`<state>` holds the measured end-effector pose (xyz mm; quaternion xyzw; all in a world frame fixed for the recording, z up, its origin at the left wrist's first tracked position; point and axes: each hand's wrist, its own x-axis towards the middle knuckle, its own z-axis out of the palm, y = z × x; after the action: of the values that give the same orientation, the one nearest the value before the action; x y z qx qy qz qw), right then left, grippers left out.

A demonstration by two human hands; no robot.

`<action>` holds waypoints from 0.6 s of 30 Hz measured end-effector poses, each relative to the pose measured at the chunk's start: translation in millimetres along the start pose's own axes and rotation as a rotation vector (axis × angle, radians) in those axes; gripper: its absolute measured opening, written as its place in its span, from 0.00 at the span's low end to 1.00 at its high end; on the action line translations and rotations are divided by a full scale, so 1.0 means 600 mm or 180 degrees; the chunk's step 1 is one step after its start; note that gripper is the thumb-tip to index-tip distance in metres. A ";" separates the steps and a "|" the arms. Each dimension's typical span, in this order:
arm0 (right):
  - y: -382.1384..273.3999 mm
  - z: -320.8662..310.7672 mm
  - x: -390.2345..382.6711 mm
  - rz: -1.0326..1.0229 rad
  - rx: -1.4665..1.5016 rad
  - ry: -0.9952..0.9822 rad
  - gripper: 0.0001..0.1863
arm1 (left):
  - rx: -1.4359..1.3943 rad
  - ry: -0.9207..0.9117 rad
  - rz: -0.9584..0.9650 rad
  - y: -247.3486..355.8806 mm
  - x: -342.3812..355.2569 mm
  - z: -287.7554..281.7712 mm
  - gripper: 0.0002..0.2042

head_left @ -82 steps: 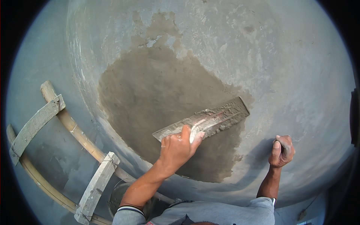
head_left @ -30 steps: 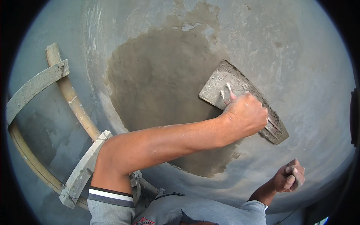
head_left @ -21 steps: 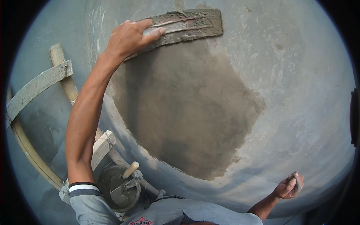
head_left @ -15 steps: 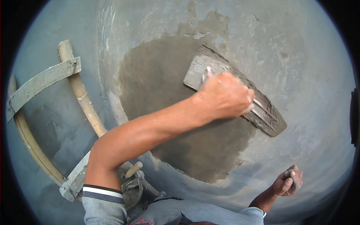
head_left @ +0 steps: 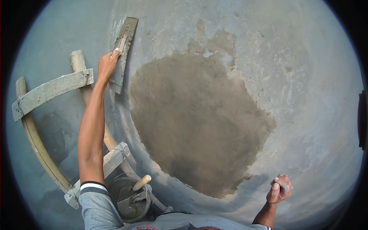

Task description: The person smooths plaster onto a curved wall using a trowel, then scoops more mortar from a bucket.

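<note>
My left hand (head_left: 107, 66) grips a long, mortar-smeared plastering trowel (head_left: 127, 36), held upright against the grey curved wall at the upper left of the dark wet patch (head_left: 199, 122). The patch has a ragged edge, with thinner blotches reaching up from its top. My right hand (head_left: 280, 188) is closed at the lower right, near the wall; its fingers are coated grey, and I cannot make out what, if anything, is inside them.
A bamboo ladder (head_left: 35, 140) with rough board rungs (head_left: 53, 92) stands along the left. At its foot is a bucket of grey mortar (head_left: 130, 209) with a wooden-handled tool (head_left: 142, 182) in it. The smooth plastered wall (head_left: 314, 96) curves round to the right.
My left hand has swung the trowel back and forth across the patch and now holds it further left, turned vertical. The bucket is uncovered again. My right hand has moved slightly left.
</note>
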<state>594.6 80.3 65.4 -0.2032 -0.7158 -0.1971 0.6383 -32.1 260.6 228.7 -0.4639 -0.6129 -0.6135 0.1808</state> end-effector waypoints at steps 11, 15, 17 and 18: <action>-0.081 0.269 -0.083 0.0912 0.2444 -0.1885 0.06 | -0.4113 -0.0253 -0.1396 0.137 -0.399 -0.086 0.14; -0.156 0.346 -0.057 0.0320 0.3429 -0.1759 0.16 | -0.3933 0.0170 -0.1889 0.150 -0.550 -0.091 0.11; -0.183 0.369 -0.063 0.0139 0.3666 -0.2151 0.23 | -0.3999 0.0206 -0.2171 0.151 -0.606 -0.098 0.10; -0.195 0.379 -0.064 0.0039 0.3681 -0.2265 0.25 | -0.4029 0.0195 -0.2409 0.148 -0.631 -0.104 0.10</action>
<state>345.2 103.5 0.4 0.1143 -0.8714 0.3000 0.3709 207.1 55.8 -7.5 -0.2189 -0.2545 -0.8829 -0.3284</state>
